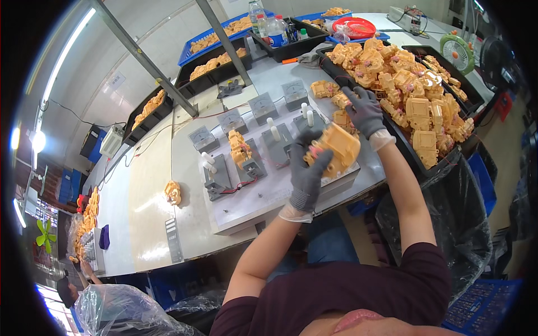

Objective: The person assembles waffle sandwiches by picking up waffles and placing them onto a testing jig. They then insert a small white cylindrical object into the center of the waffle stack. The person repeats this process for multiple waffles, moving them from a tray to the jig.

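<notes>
My left hand (pixel 307 178), in a grey glove, is closed around an orange plastic housing (pixel 341 147) with a small pink part on its side. It holds the housing above the right end of a pale test board (pixel 241 210). My right hand (pixel 367 113), gloved too, has its fingers stretched over loose orange housings at the edge of the black tray; whether it touches them I cannot tell. On the board, an orange housing (pixel 240 149) sits on one grey fixture. Other grey fixtures (pixel 277 145) carry white pegs, with several analog meters (pixel 262 107) behind them.
A black tray (pixel 417 168) heaped with orange housings stands at the right. One loose housing (pixel 172 192) lies left of the board. Farther back are more filled trays, bottles (pixel 276 32), a red dish (pixel 354 28) and a green fan (pixel 457 54). Another person (pixel 70 288) works at far left.
</notes>
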A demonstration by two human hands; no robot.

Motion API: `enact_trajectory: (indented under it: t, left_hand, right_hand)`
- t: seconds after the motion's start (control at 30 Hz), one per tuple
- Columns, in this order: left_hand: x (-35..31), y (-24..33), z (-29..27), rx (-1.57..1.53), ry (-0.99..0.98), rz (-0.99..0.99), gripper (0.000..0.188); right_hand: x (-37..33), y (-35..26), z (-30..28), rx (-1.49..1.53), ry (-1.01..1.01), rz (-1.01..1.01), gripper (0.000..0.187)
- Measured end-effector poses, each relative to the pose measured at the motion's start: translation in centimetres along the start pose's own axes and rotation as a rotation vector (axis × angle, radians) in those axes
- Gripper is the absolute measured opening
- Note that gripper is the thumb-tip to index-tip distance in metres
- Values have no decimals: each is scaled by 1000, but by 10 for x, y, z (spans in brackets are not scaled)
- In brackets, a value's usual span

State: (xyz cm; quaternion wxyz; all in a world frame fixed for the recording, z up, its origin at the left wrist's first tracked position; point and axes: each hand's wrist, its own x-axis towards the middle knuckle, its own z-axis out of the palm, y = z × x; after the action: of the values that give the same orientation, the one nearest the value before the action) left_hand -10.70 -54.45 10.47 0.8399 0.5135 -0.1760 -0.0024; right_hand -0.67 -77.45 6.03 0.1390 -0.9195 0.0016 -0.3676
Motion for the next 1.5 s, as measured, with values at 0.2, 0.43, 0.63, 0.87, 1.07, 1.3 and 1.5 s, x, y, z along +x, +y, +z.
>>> enact_trajectory:
  t: [0.2,0.43,0.63,0.87,1.07,1.3,1.5]
  left_hand:
    - [68,31,-5,521,154,297,37]
    - [110,-12,4,1345,-88,278,35]
    - [108,-18,12,1536,-233,-27,59]
    - [52,2,6,1315,-169,380,53]
    - [-53,25,-56,1167,-187,399,30]
    - [-91,13,-114,1118,12,700,30]
    - [-118,24,-124,1013,-107,707,37]
  right_hand:
    - [-66,-106,-47,823,0,215,34]
    - [-84,-113,-19,1127,110,378,27]
    - [-90,-107,-14,1148,152,366,24]
    - [-89,-95,-26,703,28,77,52]
    - [-85,-73,-46,657,-350,285,45]
    - [-91,-91,-35,398,-130,217,36]
    - [-106,-208,-48,766,-362,-161,16]
